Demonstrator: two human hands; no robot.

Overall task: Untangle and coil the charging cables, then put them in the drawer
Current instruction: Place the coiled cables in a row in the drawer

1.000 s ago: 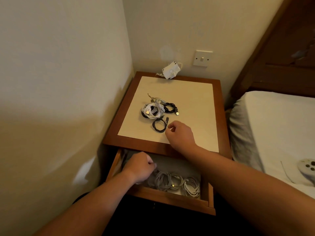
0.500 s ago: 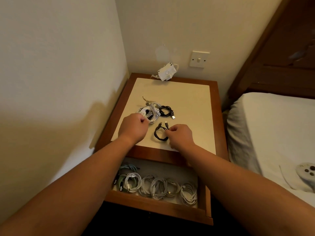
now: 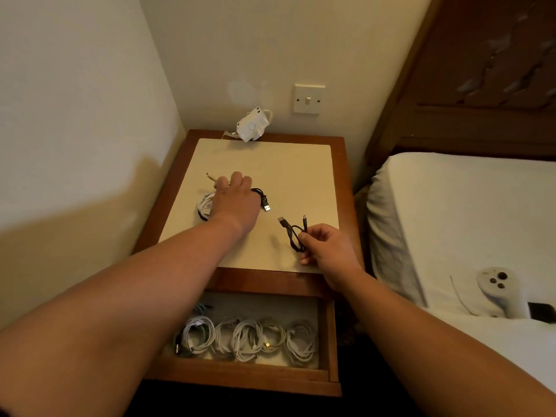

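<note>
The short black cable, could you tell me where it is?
Head view: the short black cable is pinched in the right hand over the nightstand's front right corner.

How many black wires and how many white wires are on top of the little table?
Black: 2 (the short black cable in the right hand, the plugged black cable beside the left hand)
White or pale: 2 (the white coil, the pale cable nearer the wall)
Total: 4 in sight; the left hand hides part of the pile.
</note>
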